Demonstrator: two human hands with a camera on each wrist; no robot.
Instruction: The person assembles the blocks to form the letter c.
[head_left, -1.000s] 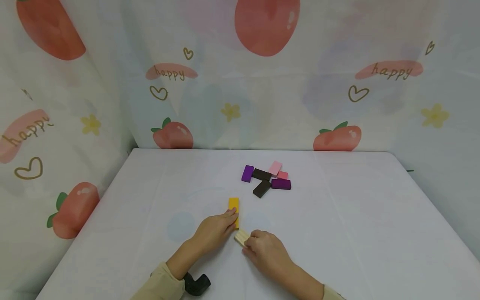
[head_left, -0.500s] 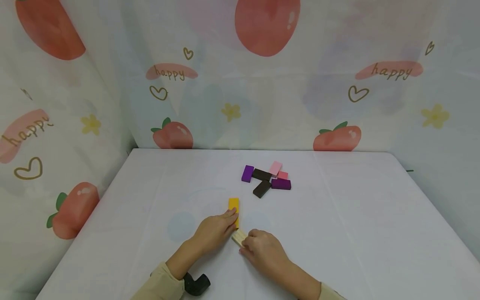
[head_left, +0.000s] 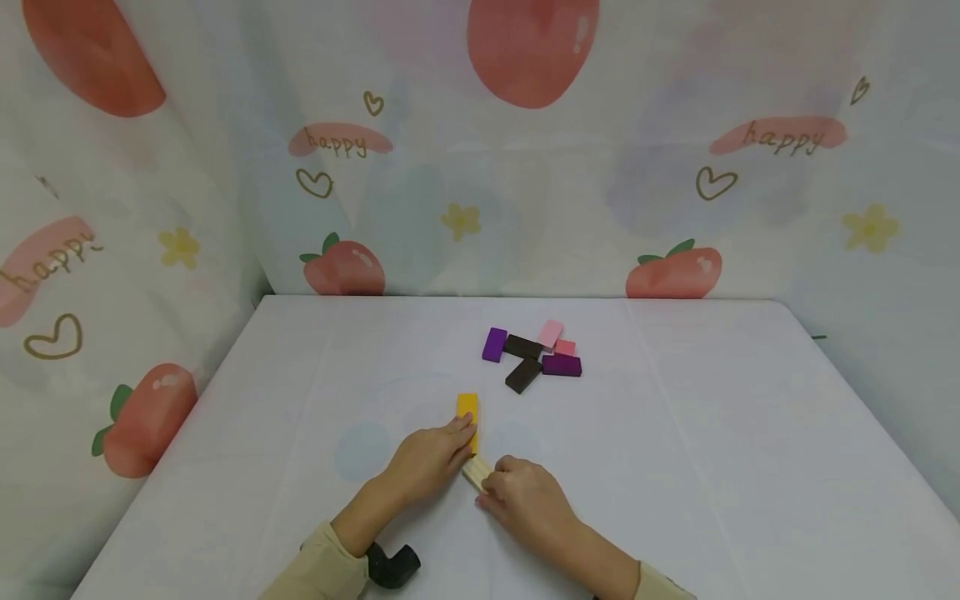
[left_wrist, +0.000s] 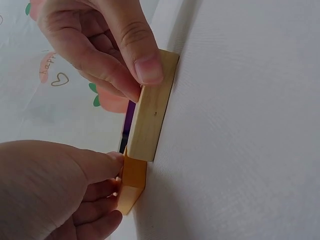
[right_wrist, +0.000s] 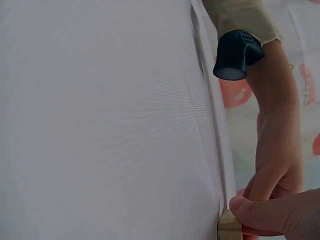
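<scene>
My left hand (head_left: 426, 461) holds a yellow block (head_left: 467, 406) lying on the table, its fingers across the top. In the left wrist view, the thumb and fingers of that hand (left_wrist: 55, 185) pinch the block's sides. My right hand (head_left: 531, 498) pinches a pale wooden block (head_left: 476, 473) between thumb and fingers. This block lies at a slant, one end meeting the near end of the yellow block (left_wrist: 134, 175). In the right wrist view, only an end of the wooden block (right_wrist: 230, 227) shows below the right thumb.
Farther back lies a loose group of blocks: purple (head_left: 494, 345), dark brown (head_left: 523, 376), dark purple (head_left: 562, 366), light pink (head_left: 551, 334) and coral pink (head_left: 565, 347). A white cloth covers the table (head_left: 675, 433). Printed fabric (head_left: 525, 192) hangs behind it. A black camera mount (head_left: 394, 567) sits at my left wrist.
My right hand has moved the wooden block slightly left, up to the near end of the yellow block. The left hand keeps its place on the yellow block.
</scene>
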